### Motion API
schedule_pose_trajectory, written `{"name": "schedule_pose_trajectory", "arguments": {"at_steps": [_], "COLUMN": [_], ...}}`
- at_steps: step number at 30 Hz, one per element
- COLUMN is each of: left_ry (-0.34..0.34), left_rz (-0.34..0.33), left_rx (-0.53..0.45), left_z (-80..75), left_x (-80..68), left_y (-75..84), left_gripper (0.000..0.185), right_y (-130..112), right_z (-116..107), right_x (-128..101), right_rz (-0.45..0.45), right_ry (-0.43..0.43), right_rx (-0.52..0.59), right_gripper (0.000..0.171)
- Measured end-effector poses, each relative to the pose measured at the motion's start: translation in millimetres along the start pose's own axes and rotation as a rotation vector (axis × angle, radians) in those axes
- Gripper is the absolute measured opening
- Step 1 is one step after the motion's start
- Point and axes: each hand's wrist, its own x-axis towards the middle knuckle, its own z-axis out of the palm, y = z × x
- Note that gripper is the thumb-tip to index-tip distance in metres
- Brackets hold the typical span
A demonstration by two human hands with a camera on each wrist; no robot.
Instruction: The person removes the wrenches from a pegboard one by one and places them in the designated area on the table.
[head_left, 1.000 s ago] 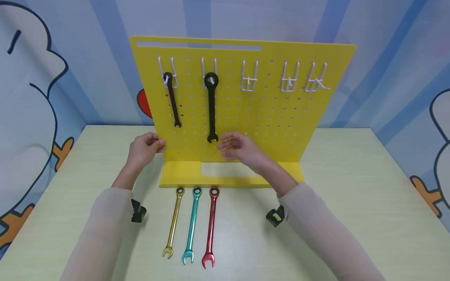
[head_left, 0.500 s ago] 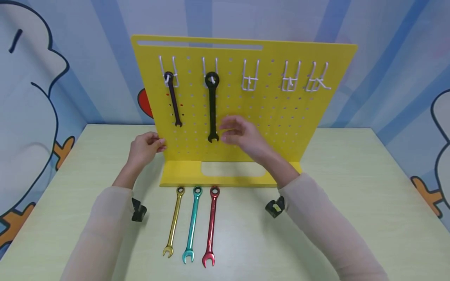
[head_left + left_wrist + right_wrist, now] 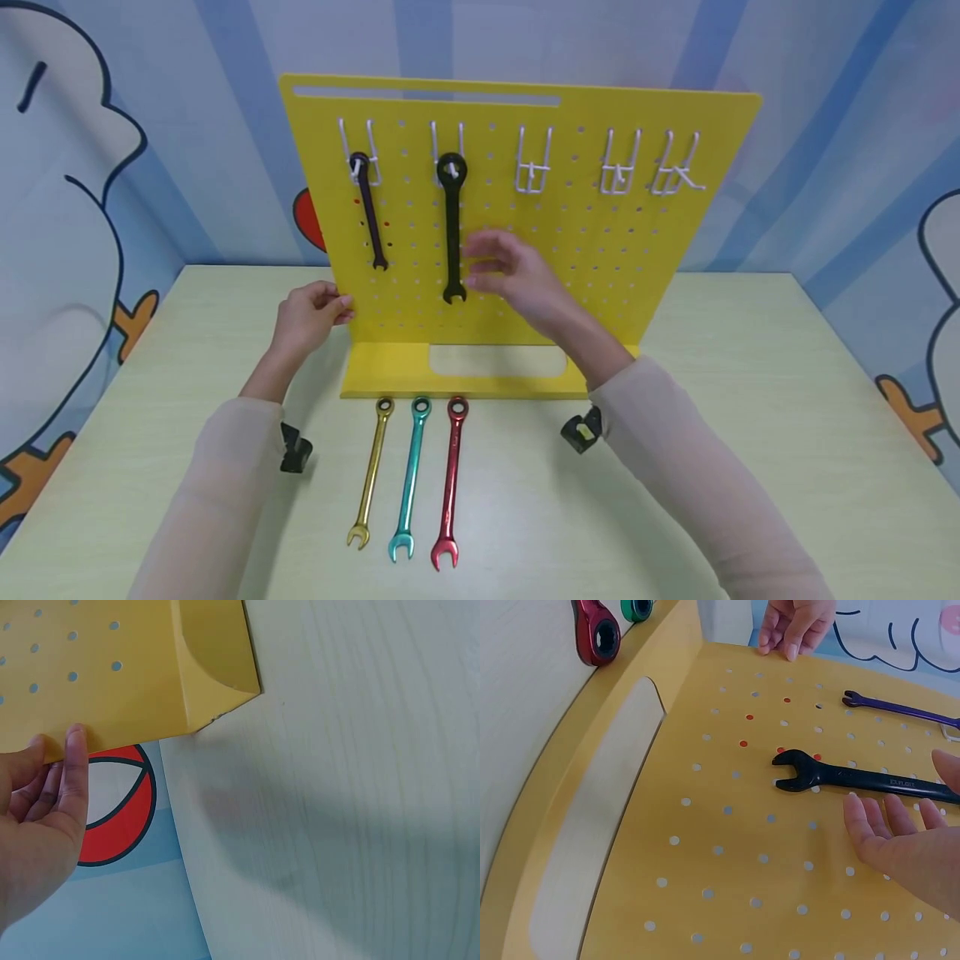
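Note:
A yellow pegboard stands upright on the table. My left hand pinches its left edge, thumb on the front. A black wrench and a thinner dark purple wrench hang from white hooks. My right hand hovers open in front of the board, just right of the black wrench's lower jaw, and holds nothing. A gold wrench, a teal wrench and a red wrench lie side by side on the table before the board's base.
Three sets of white hooks to the right on the board carry nothing. The pale wooden table spreads to both sides. Cartoon-printed walls close in behind and at the sides.
My right hand has risen from near the board's base to beside the black wrench's lower end. The left hand and all wrenches have stayed put.

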Motion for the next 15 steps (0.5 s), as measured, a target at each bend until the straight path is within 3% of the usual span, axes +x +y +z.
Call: {"name": "schedule_pose_trajectory", "arguments": {"at_steps": [15], "left_ry": [-0.001], "left_rz": [0.001], "left_rx": [0.004], "left_z": [0.2], "left_x": [1.0], "left_y": [-0.3], "left_gripper": [0.027], "right_y": [-2.7], "right_z": [5.1], "right_x": [8.7], "right_rz": [0.007], "right_ry": [0.013], "right_rx": [0.026], "right_gripper": [0.046]}}
